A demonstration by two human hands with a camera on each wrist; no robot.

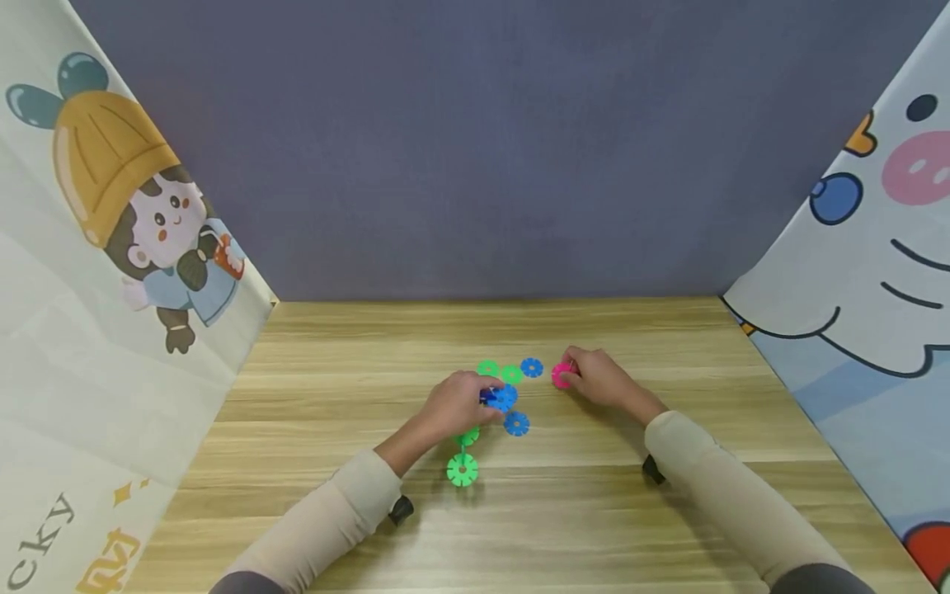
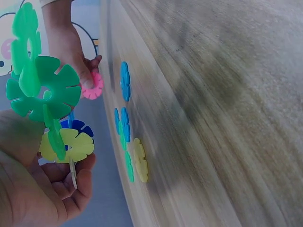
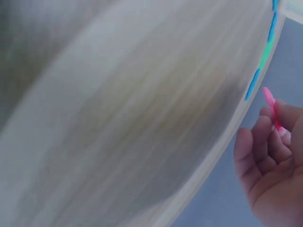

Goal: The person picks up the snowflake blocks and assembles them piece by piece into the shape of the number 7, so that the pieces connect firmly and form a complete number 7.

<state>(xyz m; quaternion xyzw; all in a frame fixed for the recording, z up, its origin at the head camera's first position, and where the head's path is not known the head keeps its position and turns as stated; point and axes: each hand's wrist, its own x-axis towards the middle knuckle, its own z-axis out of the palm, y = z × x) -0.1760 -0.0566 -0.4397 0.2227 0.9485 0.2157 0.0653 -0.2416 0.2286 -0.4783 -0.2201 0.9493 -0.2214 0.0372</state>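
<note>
My left hand (image 1: 456, 402) grips a joined cluster of slotted plastic flower discs, raised off the table. In the left wrist view the cluster shows green discs (image 2: 64, 87) at one end, then a yellow disc (image 2: 80, 145) and a dark blue disc (image 2: 84, 129) by the fingers. Its lowest green disc (image 1: 462, 470) hangs below the hand in the head view. Between thumb and fingers, my right hand (image 1: 604, 379) pinches a single pink disc (image 1: 560, 376), held off to the right of the cluster.
Loose discs lie on the wooden table (image 1: 594, 511): a blue disc (image 1: 532, 367), a green disc (image 1: 511, 374), another blue disc (image 1: 517, 424) and, in the left wrist view, a yellow disc (image 2: 140, 161). A grey panel (image 1: 475, 165) stands behind; printed cloths flank both sides.
</note>
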